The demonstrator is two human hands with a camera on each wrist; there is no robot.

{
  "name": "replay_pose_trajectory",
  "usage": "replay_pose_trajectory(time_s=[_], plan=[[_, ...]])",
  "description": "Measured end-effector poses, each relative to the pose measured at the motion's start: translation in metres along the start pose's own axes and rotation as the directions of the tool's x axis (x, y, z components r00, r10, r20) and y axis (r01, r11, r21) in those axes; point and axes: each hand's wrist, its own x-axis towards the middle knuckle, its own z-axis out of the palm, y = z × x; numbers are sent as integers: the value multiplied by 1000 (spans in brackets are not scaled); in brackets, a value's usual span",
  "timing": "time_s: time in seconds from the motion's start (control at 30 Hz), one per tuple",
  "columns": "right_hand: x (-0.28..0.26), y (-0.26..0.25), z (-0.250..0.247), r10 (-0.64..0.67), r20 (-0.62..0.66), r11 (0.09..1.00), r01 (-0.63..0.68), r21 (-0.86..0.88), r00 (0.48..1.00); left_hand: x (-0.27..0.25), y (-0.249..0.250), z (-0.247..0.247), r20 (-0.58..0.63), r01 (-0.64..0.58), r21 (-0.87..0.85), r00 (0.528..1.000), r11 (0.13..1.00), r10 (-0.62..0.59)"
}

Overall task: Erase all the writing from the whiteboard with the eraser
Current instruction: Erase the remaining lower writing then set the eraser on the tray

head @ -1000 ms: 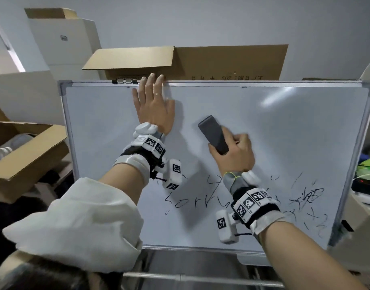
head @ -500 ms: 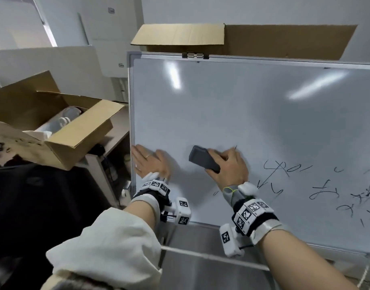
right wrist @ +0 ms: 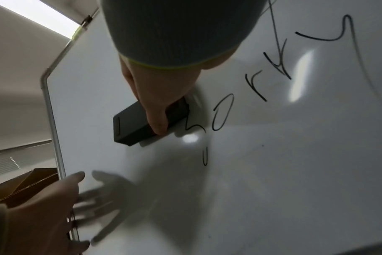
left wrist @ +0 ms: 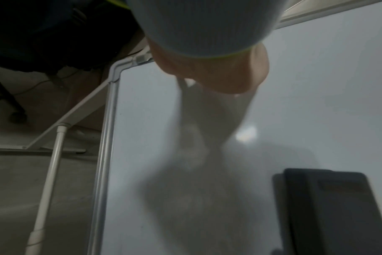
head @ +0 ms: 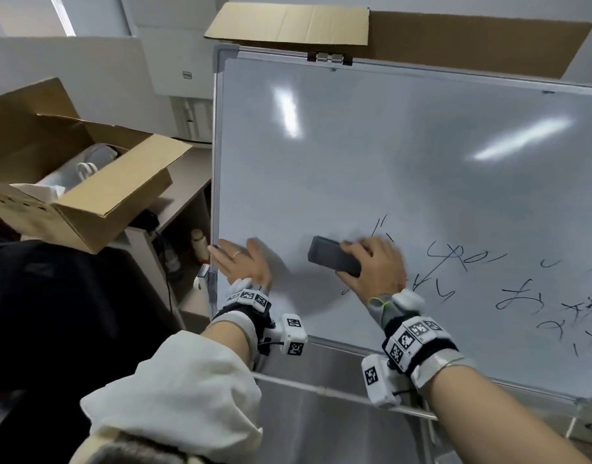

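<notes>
Now right hand (head: 375,266) grips eraser (head: 333,256) beside "ork" scrawl (right wrist: 246,96); left hand (head: 244,264) lies flat.

The whiteboard (head: 405,155) is pale grey-white inside a silver-grey frame, with black writing (head: 455,259) at lower right of the head view. The eraser (head: 333,256) is dark charcoal. Both wrist bands (head: 418,339) carry black-and-white square-patterned markers. At left sits a brown cardboard box (head: 97,202); the sleeve (head: 177,390) is cream.
</notes>
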Motion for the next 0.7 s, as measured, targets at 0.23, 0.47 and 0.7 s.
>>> replay_pose_trajectory(time_s=[0.23, 0.47, 0.7], plan=[[49, 10, -28, 47, -294, 998, -33, 54, 955, -36, -12, 9, -77, 190, -68, 978, 979, -195], [19, 19, -15, -107, -206, 994, 110, 1, 973, -68, -47, 26, 172, 415, 25, 894, 909, -413], [-30, 45, 0, -243, 32, 970, 242, 27, 969, -115, -53, 34, 226, 232, 177, 936, 957, -269]])
